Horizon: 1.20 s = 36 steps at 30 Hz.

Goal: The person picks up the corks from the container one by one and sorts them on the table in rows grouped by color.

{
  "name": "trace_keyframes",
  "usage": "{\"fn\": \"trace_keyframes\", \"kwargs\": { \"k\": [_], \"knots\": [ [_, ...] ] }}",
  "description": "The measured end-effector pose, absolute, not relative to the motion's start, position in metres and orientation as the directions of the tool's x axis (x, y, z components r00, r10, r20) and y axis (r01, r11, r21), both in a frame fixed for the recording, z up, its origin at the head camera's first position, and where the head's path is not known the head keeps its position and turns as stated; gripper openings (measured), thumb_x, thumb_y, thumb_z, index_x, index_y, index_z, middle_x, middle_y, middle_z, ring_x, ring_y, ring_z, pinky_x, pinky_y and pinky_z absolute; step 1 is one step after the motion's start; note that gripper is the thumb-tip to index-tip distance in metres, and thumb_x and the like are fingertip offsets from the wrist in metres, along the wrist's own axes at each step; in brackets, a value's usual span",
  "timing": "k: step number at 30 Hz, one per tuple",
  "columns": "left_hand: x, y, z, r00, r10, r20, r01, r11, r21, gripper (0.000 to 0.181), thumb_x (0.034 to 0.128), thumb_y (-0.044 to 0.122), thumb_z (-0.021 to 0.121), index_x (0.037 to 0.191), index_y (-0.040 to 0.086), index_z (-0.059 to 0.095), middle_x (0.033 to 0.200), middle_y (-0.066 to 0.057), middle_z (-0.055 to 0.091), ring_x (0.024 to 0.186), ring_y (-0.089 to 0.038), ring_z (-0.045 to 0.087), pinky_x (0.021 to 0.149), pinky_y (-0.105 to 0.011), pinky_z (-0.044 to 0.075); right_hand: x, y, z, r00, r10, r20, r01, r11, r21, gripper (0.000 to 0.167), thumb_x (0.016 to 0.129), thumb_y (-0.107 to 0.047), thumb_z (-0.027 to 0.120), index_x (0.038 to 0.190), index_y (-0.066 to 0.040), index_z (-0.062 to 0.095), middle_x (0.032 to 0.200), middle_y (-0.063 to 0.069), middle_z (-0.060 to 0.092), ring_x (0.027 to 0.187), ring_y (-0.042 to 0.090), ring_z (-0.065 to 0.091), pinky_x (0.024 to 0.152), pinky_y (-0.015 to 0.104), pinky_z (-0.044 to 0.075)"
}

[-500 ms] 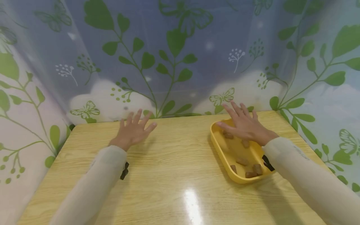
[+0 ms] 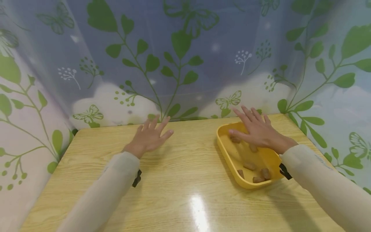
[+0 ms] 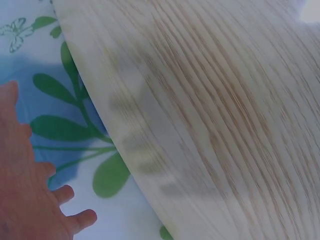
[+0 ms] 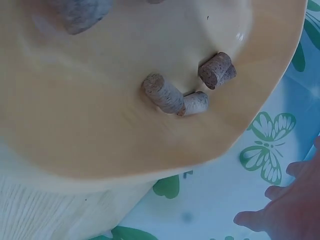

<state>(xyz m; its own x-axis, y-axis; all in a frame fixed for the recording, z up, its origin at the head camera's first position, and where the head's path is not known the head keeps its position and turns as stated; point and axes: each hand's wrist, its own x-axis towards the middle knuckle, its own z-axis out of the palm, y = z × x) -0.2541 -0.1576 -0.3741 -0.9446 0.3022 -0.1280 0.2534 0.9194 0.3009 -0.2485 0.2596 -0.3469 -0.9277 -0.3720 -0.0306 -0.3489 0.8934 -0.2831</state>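
Observation:
My left hand [image 2: 149, 138] hovers above the wooden table with its fingers spread, holding nothing. In the left wrist view that hand [image 3: 25, 185] appears at the lower left edge, beyond the table's edge. My right hand [image 2: 261, 132] is stretched out over the far part of a yellow plastic tray [image 2: 225, 154], fingers spread and nothing in them. Several short brown cylinders that look like corks [image 2: 250, 166] lie scattered inside the tray. The right wrist view shows speckled corks [image 4: 162, 93] near the tray wall, with the right hand [image 4: 295, 210] at the lower right.
The light wooden table [image 2: 174, 177] fills the area below and between the arms, with a bright reflection near the front. A fabric backdrop [image 2: 214, 64] with green leaves and butterflies rises behind the table and on both sides.
My left hand has moved to the right over the table. The right hand has shifted slightly to the right above the tray. Tray and corks have stayed in place.

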Motion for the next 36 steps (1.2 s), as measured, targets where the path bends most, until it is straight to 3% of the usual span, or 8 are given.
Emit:
{"fn": "trace_keyframes", "kwargs": {
  "k": [7,17,26,36],
  "knots": [
    [-0.251,-0.137,-0.373,-0.927,0.361,-0.096,0.322,0.902,0.287,0.072,0.1147,0.062,0.033,0.177,0.034,0.009,0.184,-0.017,0.002,0.167,-0.053,0.006,0.131,-0.076,0.015,-0.240,0.267,-0.347,-0.927,-0.374,-0.035,-0.348,0.891,-0.292,0.094,0.108,-0.067,0.052,0.178,-0.027,0.003,0.184,0.018,-0.004,0.167,0.055,-0.004,0.121,0.089,-0.001],
    [-0.247,-0.111,-0.374,-0.899,0.432,-0.069,0.401,0.877,0.264,0.070,0.1154,0.061,0.034,0.177,0.033,0.015,0.184,-0.016,0.012,0.168,-0.049,0.015,0.129,-0.075,0.023,-0.222,0.279,-0.349,-0.930,-0.366,-0.017,-0.346,0.894,-0.284,0.095,0.107,-0.067,0.054,0.177,-0.029,0.002,0.185,0.015,-0.002,0.166,0.057,0.001,0.120,0.089,0.002],
    [-0.243,-0.096,-0.372,-0.877,0.472,-0.088,0.430,0.853,0.295,0.069,0.1160,0.059,0.035,0.177,0.033,0.016,0.184,-0.012,0.014,0.168,-0.043,0.016,0.130,-0.073,0.025,-0.209,0.288,-0.351,-0.935,-0.354,-0.024,-0.333,0.898,-0.287,0.095,0.108,-0.067,0.053,0.177,-0.029,0.002,0.185,0.012,-0.007,0.166,0.057,0.000,0.119,0.090,0.002],
    [-0.238,-0.079,-0.373,-0.852,0.518,-0.073,0.481,0.830,0.283,0.067,0.1166,0.057,0.038,0.176,0.033,0.020,0.183,-0.011,0.020,0.167,-0.041,0.022,0.130,-0.072,0.026,-0.196,0.300,-0.357,-0.935,-0.355,-0.008,-0.336,0.892,-0.301,0.095,0.108,-0.062,0.057,0.178,-0.026,0.005,0.185,0.016,-0.002,0.165,0.058,0.004,0.119,0.090,0.002]
  ]
}}
